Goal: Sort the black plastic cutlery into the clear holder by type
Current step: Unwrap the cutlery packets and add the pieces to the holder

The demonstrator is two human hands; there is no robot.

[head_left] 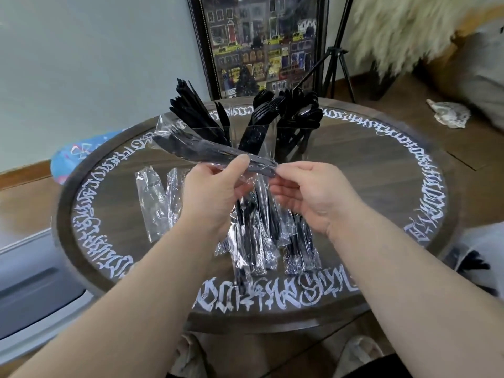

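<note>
Both hands, left (215, 195) and right (308, 192), pinch a wrapped pack (207, 152). Beyond them the holder (261, 137) is well stocked; below, several packs (261, 241) await.

White calligraphic script (275, 294) runs in a ring round the rim of the round table (381, 170), but its letters are ornate and I cannot make out any word. The framed picture (259, 42) leaning on the wall shows shopfronts with small signs, too small to read. Nothing else bears readable text.
</note>
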